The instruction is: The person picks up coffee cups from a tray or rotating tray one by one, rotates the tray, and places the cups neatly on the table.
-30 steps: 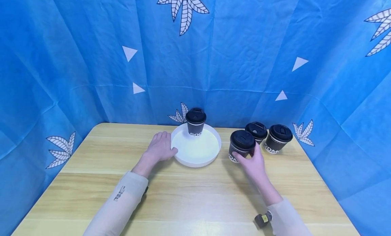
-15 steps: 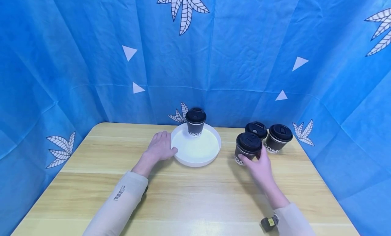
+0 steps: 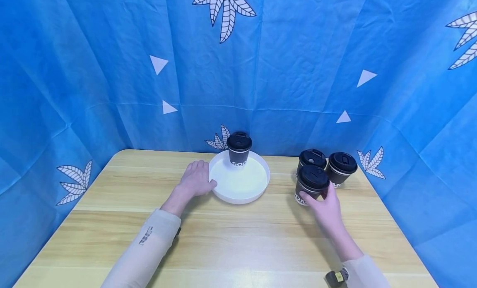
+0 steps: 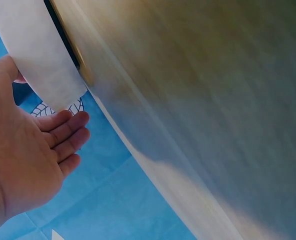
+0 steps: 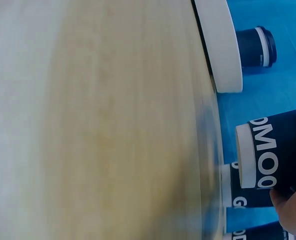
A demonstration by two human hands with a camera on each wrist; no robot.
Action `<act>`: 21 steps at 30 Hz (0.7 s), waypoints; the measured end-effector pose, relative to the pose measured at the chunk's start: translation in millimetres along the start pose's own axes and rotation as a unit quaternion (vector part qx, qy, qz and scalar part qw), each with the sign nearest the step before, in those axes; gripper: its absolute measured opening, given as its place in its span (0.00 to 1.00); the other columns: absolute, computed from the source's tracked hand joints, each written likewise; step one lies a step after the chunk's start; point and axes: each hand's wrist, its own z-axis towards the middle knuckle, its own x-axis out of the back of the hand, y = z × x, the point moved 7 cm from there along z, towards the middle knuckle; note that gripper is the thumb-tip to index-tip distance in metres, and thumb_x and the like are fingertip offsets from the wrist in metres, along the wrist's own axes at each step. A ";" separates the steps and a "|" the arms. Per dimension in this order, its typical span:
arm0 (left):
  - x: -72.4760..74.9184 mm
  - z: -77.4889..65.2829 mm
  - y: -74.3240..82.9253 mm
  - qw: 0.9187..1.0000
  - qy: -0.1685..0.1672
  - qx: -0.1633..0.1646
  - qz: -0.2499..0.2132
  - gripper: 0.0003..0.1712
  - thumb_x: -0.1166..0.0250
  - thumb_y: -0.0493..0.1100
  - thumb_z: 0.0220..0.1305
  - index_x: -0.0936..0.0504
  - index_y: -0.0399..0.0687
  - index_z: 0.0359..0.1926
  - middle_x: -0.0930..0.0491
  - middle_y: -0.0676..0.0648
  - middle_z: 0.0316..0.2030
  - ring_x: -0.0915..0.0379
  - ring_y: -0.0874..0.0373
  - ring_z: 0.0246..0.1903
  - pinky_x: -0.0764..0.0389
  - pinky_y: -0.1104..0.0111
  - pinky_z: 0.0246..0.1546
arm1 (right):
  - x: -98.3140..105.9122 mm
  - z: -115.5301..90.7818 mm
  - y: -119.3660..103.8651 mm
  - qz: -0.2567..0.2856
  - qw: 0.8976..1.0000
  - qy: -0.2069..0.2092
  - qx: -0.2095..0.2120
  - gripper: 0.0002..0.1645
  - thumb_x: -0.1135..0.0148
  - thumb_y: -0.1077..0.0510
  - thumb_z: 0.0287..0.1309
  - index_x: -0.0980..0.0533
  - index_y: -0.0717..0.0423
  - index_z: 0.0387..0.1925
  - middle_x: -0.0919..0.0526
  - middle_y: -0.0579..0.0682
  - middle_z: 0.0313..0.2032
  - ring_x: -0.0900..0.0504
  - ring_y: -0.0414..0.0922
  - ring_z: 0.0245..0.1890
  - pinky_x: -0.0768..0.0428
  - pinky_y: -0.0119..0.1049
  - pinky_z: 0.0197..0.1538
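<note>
My right hand (image 3: 328,207) grips a dark lidded paper coffee cup (image 3: 314,178) by its side, thumb toward the front. In the right wrist view, that coffee cup (image 5: 275,150) shows its white base band and large white letters, with a gap between base and tabletop. Another coffee cup (image 3: 238,150) stands upright at the back of a round white tray (image 3: 240,201). My left hand (image 3: 194,178) lies at the tray's left side, its thumb at the rim. The left wrist view shows its fingers (image 4: 70,135) loosely bent against the tray's wall.
Behind the held cup stand two more lidded cups, one partly covered coffee cup (image 3: 312,156) and one coffee cup (image 3: 340,168) to its right. The wooden table (image 3: 238,246) ends at a blue patterned curtain (image 3: 283,73). A small black device (image 3: 335,278) sits at the right wrist.
My right hand has moved to the right and slightly nearer with its coffee cup, which now overlaps the cup behind it. The left hand and tray stay put.
</note>
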 end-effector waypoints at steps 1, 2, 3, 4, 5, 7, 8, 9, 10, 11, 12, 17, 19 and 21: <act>0.0 0.1 0.0 1.000 0.000 0.000 0.001 0.42 0.38 0.58 0.64 0.32 0.26 0.64 0.28 0.36 0.52 0.37 0.41 0.54 0.35 0.49 0.67 | 1.7 0.0 0.6 -0.002 1.000 0.002 0.001 0.50 0.22 0.55 0.56 0.40 0.58 0.74 0.28 0.60 0.69 0.33 0.58 0.73 0.38 0.54 0.75; 0.0 0.3 0.1 1.000 -0.001 0.000 0.001 0.42 0.38 0.58 0.64 0.32 0.26 0.64 0.28 0.36 0.52 0.37 0.41 0.54 0.35 0.49 0.67 | 3.4 0.0 1.0 -0.003 1.000 0.005 0.001 0.50 0.22 0.55 0.56 0.40 0.58 0.74 0.28 0.60 0.69 0.33 0.58 0.73 0.38 0.54 0.75; -0.1 0.4 0.1 1.000 -0.001 0.000 0.001 0.42 0.38 0.58 0.64 0.32 0.26 0.64 0.28 0.36 0.52 0.37 0.41 0.54 0.35 0.49 0.67 | 5.1 -0.1 1.3 -0.005 1.000 0.007 0.001 0.51 0.22 0.55 0.56 0.40 0.59 0.74 0.29 0.60 0.69 0.33 0.59 0.73 0.37 0.55 0.75; -0.1 0.5 0.1 1.000 -0.001 0.000 0.001 0.42 0.38 0.58 0.64 0.32 0.26 0.64 0.28 0.35 0.52 0.37 0.41 0.54 0.36 0.49 0.67 | 6.9 -0.1 1.8 -0.007 1.000 0.009 0.001 0.51 0.22 0.55 0.56 0.40 0.58 0.74 0.29 0.60 0.69 0.33 0.59 0.73 0.37 0.55 0.75; -0.2 0.3 0.2 1.000 -0.001 0.001 0.000 0.43 0.38 0.58 0.64 0.32 0.26 0.64 0.28 0.35 0.52 0.37 0.41 0.54 0.36 0.49 0.67 | 8.5 -0.2 1.9 -0.008 1.000 0.011 0.001 0.51 0.22 0.55 0.56 0.40 0.59 0.74 0.29 0.61 0.69 0.33 0.59 0.73 0.37 0.55 0.75; -0.5 0.3 0.1 1.000 -0.002 0.001 0.000 0.43 0.38 0.58 0.64 0.32 0.26 0.65 0.28 0.35 0.53 0.37 0.40 0.55 0.36 0.49 0.68 | 11.6 -0.8 2.4 -0.009 1.000 0.013 -0.001 0.51 0.22 0.56 0.56 0.40 0.59 0.74 0.30 0.61 0.70 0.33 0.60 0.73 0.37 0.55 0.75; -0.6 0.3 -0.1 1.000 -0.002 0.001 -0.001 0.43 0.39 0.58 0.64 0.32 0.26 0.65 0.28 0.35 0.53 0.37 0.40 0.55 0.36 0.49 0.68 | 13.1 -1.1 2.6 -0.010 1.000 0.015 -0.003 0.51 0.22 0.56 0.56 0.40 0.59 0.75 0.30 0.61 0.70 0.33 0.60 0.73 0.37 0.55 0.75; -0.7 0.2 -0.2 1.000 -0.002 0.001 -0.001 0.43 0.39 0.58 0.64 0.32 0.27 0.65 0.28 0.35 0.53 0.37 0.40 0.56 0.36 0.49 0.68 | 14.7 -1.3 2.8 -0.009 1.000 0.016 -0.004 0.51 0.22 0.56 0.56 0.41 0.59 0.75 0.30 0.62 0.70 0.34 0.61 0.73 0.37 0.56 0.75; -0.7 0.2 -0.2 1.000 -0.002 0.001 0.000 0.43 0.39 0.58 0.64 0.32 0.27 0.65 0.28 0.35 0.54 0.37 0.40 0.56 0.37 0.49 0.69 | 16.4 -1.4 3.2 -0.009 1.000 0.018 -0.006 0.51 0.22 0.56 0.56 0.41 0.60 0.75 0.30 0.62 0.70 0.34 0.61 0.73 0.37 0.56 0.75; -0.8 0.1 -0.3 1.000 -0.003 0.002 0.000 0.43 0.39 0.58 0.64 0.32 0.27 0.65 0.28 0.35 0.54 0.37 0.40 0.56 0.37 0.49 0.69 | 18.0 -1.5 3.5 -0.008 1.000 0.020 -0.008 0.51 0.22 0.56 0.56 0.41 0.60 0.75 0.30 0.63 0.70 0.34 0.62 0.73 0.37 0.56 0.75; -0.8 0.0 -0.3 1.000 -0.003 0.002 0.000 0.43 0.39 0.58 0.64 0.33 0.27 0.65 0.28 0.35 0.54 0.37 0.40 0.56 0.37 0.49 0.69 | 19.6 -1.6 3.9 -0.009 1.000 0.022 -0.010 0.52 0.22 0.56 0.56 0.41 0.60 0.75 0.30 0.63 0.70 0.34 0.62 0.73 0.37 0.56 0.75; -1.0 0.0 -0.9 1.000 -0.005 0.003 0.002 0.43 0.39 0.58 0.63 0.32 0.27 0.65 0.28 0.36 0.53 0.37 0.41 0.56 0.37 0.49 0.69 | 27.0 -0.9 6.8 -0.010 0.999 0.030 -0.013 0.53 0.23 0.56 0.56 0.42 0.60 0.76 0.31 0.64 0.71 0.34 0.62 0.73 0.38 0.57 0.75; -1.1 0.0 -0.9 1.000 -0.004 0.001 0.002 0.43 0.39 0.59 0.64 0.32 0.27 0.65 0.28 0.36 0.53 0.37 0.41 0.55 0.36 0.49 0.69 | 29.7 -0.9 8.4 -0.009 0.999 0.034 -0.015 0.53 0.23 0.56 0.56 0.42 0.60 0.76 0.31 0.64 0.70 0.34 0.62 0.73 0.37 0.56 0.75; -1.2 0.1 -0.6 1.000 -0.003 -0.001 0.003 0.43 0.39 0.59 0.64 0.32 0.27 0.65 0.28 0.35 0.53 0.37 0.41 0.55 0.36 0.49 0.68 | 32.2 -1.2 9.5 -0.006 0.999 0.037 -0.018 0.53 0.23 0.56 0.57 0.43 0.61 0.76 0.30 0.63 0.70 0.33 0.61 0.73 0.37 0.56 0.75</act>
